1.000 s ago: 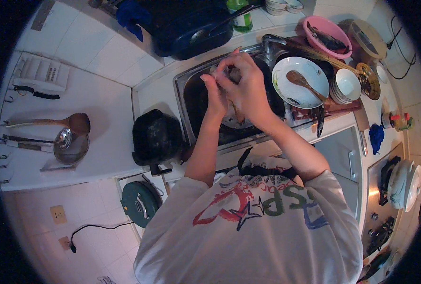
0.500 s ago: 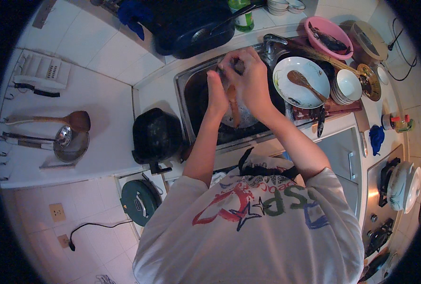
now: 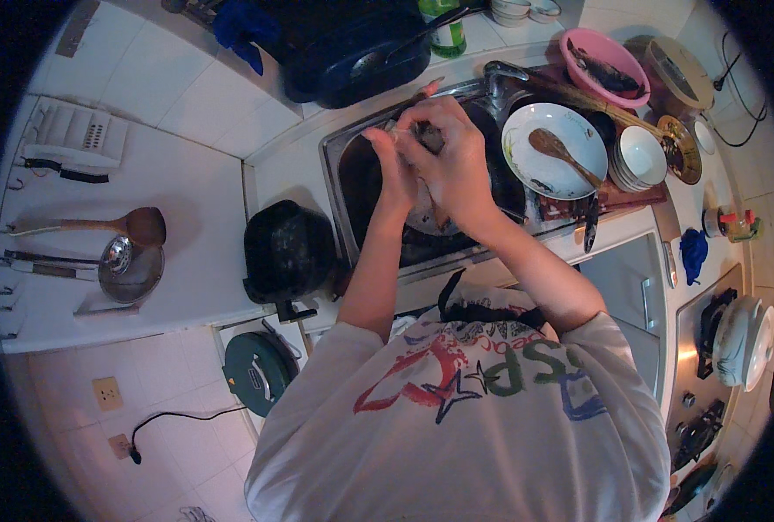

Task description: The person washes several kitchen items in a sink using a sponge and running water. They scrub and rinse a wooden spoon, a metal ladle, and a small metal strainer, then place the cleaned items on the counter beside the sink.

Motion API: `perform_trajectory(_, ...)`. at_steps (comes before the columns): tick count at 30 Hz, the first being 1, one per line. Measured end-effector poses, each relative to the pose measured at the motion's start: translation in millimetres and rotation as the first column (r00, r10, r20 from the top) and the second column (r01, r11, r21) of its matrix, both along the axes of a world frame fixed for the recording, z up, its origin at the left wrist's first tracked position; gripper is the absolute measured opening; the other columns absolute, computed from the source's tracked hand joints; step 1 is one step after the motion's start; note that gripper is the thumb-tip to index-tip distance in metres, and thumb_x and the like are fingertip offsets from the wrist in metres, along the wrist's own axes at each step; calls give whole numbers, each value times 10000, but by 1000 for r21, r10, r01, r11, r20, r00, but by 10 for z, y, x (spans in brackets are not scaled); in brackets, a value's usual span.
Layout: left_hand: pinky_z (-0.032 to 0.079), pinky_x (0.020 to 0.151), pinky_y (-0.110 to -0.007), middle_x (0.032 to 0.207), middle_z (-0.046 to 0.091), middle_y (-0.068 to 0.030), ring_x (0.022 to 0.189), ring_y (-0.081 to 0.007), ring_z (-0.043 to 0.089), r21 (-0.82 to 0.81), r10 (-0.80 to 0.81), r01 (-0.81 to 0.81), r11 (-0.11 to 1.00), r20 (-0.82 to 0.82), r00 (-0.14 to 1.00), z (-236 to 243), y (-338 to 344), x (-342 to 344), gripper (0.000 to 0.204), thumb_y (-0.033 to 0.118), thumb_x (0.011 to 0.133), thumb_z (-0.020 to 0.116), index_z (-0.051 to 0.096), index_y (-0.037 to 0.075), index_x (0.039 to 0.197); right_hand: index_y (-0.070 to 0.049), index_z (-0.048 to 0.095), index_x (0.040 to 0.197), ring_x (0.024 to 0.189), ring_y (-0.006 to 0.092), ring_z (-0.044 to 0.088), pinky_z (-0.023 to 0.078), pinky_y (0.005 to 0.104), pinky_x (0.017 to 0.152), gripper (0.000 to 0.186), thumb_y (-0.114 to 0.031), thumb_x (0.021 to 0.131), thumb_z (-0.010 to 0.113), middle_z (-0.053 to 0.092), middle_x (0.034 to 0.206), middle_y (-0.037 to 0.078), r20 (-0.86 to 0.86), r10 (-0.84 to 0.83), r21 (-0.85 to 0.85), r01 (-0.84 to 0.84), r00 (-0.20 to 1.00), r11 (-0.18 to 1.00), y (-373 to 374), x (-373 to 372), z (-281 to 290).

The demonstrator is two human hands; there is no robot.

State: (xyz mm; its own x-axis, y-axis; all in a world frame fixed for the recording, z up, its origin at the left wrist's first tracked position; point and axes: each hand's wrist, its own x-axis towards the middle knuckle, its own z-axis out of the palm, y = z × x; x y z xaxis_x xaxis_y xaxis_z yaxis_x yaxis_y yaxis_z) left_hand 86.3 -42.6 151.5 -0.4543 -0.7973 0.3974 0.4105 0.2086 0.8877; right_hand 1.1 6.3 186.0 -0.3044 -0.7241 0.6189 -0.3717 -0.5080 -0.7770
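Over the sink (image 3: 338, 178) my two hands are close together. The fingers of my right hand (image 3: 452, 152) curl round a small dark greyish thing (image 3: 428, 137), too hidden to name. My left hand (image 3: 394, 170) is cupped beside it, its thumb raised and fingertips showing past the right hand; whatever it grips is mostly covered. Below the hands, a pale round dish (image 3: 422, 217) lies in the sink, with part of a brown wooden utensil (image 3: 440, 215) showing on it. The metal faucet (image 3: 502, 71) rises at the sink's far edge.
Right of the sink sit a white plate (image 3: 526, 170) with a wooden spoon (image 3: 554, 148), stacked bowls (image 3: 641, 157) and a pink basin (image 3: 591, 48) holding a fish (image 3: 609, 74). A black basket-like container (image 3: 289, 252) stands left. A knife (image 3: 668, 244) lies near the counter's front edge.
My right hand has moved slightly left and down, its fingers curled further. My left hand's fingertips now show beyond it. The wooden utensil in the sink is more covered by my hands.
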Motion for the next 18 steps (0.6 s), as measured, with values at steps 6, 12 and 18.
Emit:
perform_trajectory(6,281,1064,-366,1352,436,-109,1276,-217,377,181,-74,56,982,96,993,-88,91,23,1035,834,753,155,402,17,1339,3,624,854,779,185,591,477,278,718,124,-31,757,694,583,878,93,240,-244,130,218,940,967,-113,-115,27)
perform_trajectory(12,279,1076,-371,1396,402,-109,1302,-220,360,-16,-12,11,1000,-12,1000,-36,7,-21,1047,836,745,231,382,-10,1343,4,611,866,788,189,589,474,272,717,145,-17,751,697,579,900,98,57,-30,-120,36,998,992,15,85,-30)
perform_trajectory(18,311,1061,-381,1412,384,-119,1286,-237,389,51,49,-48,998,-1,999,-70,40,15,999,799,777,295,382,-25,1336,-1,615,879,825,276,595,481,327,713,158,0,737,683,591,899,140,213,-243,52,237,946,970,-203,-119,-124)
